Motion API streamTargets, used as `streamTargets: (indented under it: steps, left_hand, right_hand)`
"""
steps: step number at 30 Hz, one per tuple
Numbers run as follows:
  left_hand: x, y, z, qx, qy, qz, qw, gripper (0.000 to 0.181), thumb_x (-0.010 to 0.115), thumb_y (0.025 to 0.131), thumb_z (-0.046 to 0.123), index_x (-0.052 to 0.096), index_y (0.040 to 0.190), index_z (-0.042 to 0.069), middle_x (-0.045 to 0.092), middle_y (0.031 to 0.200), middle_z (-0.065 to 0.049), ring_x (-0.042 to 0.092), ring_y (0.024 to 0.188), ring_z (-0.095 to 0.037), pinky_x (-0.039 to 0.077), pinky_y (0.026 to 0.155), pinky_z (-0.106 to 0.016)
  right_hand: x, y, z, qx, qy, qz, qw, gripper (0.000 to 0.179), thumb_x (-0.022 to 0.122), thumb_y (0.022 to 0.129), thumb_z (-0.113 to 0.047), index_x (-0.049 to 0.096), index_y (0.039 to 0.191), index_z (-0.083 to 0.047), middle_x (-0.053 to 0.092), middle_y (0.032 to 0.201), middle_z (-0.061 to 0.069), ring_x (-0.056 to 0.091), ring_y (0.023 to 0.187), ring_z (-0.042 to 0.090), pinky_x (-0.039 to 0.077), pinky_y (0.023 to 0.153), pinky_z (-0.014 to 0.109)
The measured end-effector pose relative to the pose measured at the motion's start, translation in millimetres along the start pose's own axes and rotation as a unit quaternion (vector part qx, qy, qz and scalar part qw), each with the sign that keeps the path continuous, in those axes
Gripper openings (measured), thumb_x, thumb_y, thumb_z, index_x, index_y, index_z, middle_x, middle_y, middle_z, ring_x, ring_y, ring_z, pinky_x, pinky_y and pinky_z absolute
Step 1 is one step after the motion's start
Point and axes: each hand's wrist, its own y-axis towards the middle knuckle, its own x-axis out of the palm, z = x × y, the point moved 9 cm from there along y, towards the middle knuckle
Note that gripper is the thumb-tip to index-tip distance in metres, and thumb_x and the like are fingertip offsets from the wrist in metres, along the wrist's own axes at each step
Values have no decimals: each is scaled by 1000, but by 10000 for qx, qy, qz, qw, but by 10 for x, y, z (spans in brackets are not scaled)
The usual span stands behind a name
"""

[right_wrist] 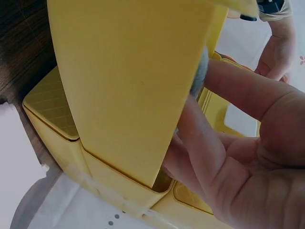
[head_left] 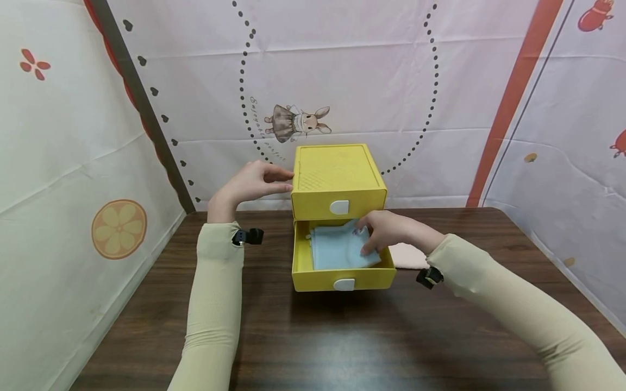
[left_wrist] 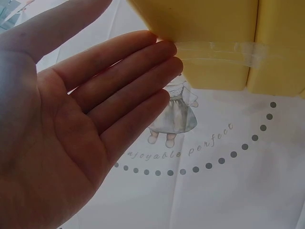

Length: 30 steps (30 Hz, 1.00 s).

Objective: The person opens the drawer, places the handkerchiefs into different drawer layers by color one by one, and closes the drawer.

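A yellow two-drawer box (head_left: 339,168) stands on the table, its lower drawer (head_left: 318,280) pulled out and the upper one pushed in. Inside the lower drawer lies a folded light blue cloth (head_left: 335,250). My right hand (head_left: 388,228) reaches over the drawer's right wall and holds the cloth near its right edge, thumb apart from the fingers; the right wrist view shows a bit of the cloth (right_wrist: 199,76) at the fingertips, the rest hidden by the drawer wall. With straight fingers, my left hand (head_left: 256,182) touches the box's upper left side; its palm (left_wrist: 71,133) holds nothing.
A pale pink folded cloth (head_left: 408,256) lies on the brown wooden table (head_left: 342,347), right of the drawer and partly behind the right hand. White printed sheeting (head_left: 337,81) hangs close behind the box and along both sides. Both drawers have white handles (head_left: 339,207).
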Motion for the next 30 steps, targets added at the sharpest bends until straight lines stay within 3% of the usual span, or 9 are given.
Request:
streamTargets:
  steps: [5,11,21,30]
  left_hand:
    - [2,0,-6,-39,-50,1,10000,47,70,84,41,64,123,15,65,122,-7,63,107,-19,51,92,-40]
    - [1,6,-11,-40,-40,10,10000,47,70,85,41,64,123,15,66,122,-5,63,107,-18,51,92,-40]
    - [0,3,-2,-7,-80,-10,10000,46,70,85,39,64,123,14,66,122,-6,63,107,-19,50,92,-40]
    - [6,-1,-5,-29,-103,-22,9999,47,70,84,40,64,124,14,65,123,-6,63,109,-20,50,93,-41]
  right_hand:
    - [8,10,-21,-27,-193,27,9998,55,77,78,-12,56,125,5,62,101,16,63,70,15,55,62,27]
    - [4,14,-42,-15,-394,32,9992,57,77,78,-15,55,126,6,62,106,15,63,77,16,54,67,27]
    - [-7,-27,-53,29,-289,-118,9995,54,77,78,-14,56,124,5,61,109,16,64,82,16,56,67,27]
    - [-45,-56,-62,38,-604,-124,9981,34,76,79,-18,62,103,0,60,86,8,62,69,11,51,63,24]
